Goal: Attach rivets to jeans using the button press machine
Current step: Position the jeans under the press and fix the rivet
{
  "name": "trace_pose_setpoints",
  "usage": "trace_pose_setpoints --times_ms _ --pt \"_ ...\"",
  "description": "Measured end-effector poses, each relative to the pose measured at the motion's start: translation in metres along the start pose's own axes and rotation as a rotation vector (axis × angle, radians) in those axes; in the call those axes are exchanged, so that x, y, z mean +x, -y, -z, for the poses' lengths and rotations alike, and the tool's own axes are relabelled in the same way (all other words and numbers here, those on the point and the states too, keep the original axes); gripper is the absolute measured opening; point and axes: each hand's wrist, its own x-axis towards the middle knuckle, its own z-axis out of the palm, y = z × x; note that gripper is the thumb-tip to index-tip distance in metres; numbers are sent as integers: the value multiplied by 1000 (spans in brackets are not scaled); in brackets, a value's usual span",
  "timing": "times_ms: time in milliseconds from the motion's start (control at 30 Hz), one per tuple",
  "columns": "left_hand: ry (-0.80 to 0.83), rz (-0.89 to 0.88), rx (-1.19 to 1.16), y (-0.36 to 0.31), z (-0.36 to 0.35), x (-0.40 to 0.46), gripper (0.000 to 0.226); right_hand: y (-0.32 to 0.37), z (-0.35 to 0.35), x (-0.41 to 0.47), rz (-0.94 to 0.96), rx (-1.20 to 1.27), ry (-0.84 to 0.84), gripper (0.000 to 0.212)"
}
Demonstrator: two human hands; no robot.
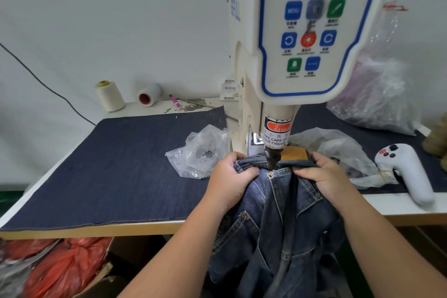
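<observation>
Dark blue jeans (pixel 280 220) hang from the table edge, their top bunched under the button press machine (pixel 300 55). The machine's dark punch tip (pixel 272 161) stands just above a copper rivet (pixel 270 173) at a pocket corner. My left hand (pixel 231 182) grips the denim left of the punch. On the other side, my right hand (pixel 325 180) grips the denim. A second rivet (pixel 246 217) shows lower on the jeans. A brown leather patch (pixel 294 153) peeks out behind the punch.
A clear plastic bag (pixel 200 155) with small metal parts lies left of the machine, another crumpled bag (pixel 338 145) to the right. A white handheld controller (pixel 406 172) rests at the right. Denim cloth (pixel 125 167) covers the table. Thread cones (pixel 110 95) stand at the back.
</observation>
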Motion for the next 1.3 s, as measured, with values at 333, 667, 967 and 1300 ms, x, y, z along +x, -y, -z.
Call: trace_pose_setpoints --times_ms 333,667,967,1300 --pt "-7 10 -3 -1 0 -1 11 -2 2 1 -15 -10 21 32" --pt "-8 14 -3 0 1 0 11 3 0 -3 -31 8 3 28" --pt "30 -61 -96 -8 5 -14 8 16 -6 -21 -58 58 94 44" --pt "365 130 -111 -36 41 -61 23 20 -6 -70 -131 107 315 55"
